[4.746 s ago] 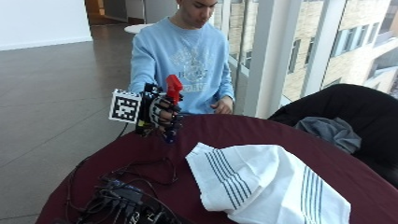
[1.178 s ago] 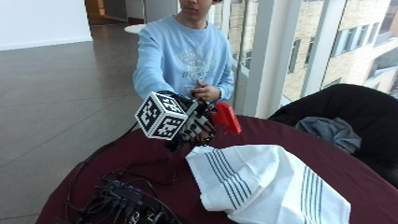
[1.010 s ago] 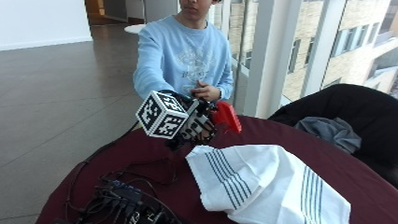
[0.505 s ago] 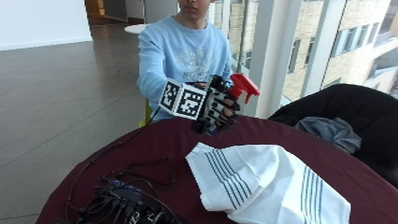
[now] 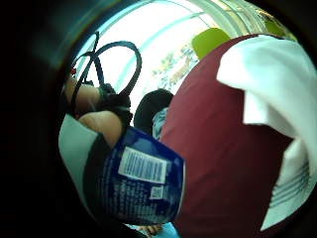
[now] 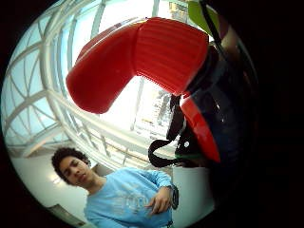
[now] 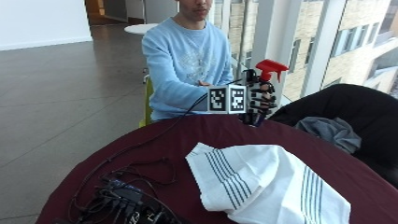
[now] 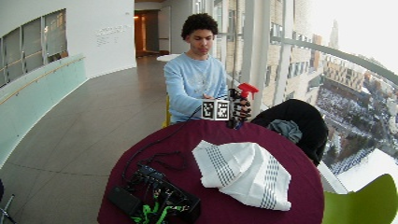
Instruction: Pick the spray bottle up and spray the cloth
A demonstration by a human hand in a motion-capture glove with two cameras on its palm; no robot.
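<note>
In the outside view my gloved right hand (image 7: 260, 100) grips the spray bottle (image 7: 271, 69) upright over the far edge of the round table (image 7: 180, 135). Its red trigger head is on top with the nozzle toward the window. The white striped cloth (image 7: 267, 182) lies crumpled on the table in front of the hand, apart from the bottle. The wide outside view shows the same hand (image 8: 239, 108), bottle (image 8: 247, 88) and cloth (image 8: 242, 170). The little finger side palm view has the bottle's blue label (image 5: 141, 183) close up and the cloth (image 5: 267, 99) beyond. The red spray head (image 6: 137, 57) fills the thumb side view.
A black device with a tangle of cables (image 7: 124, 200) sits at the table's near left. A black chair (image 7: 348, 102) with a grey garment (image 7: 330, 130) stands right of the table. A green chair (image 8: 367, 200) is at the near right.
My hand has carried the bottle to the right, toward the table's far edge. The bottle, tilted a second ago, now stands upright.
</note>
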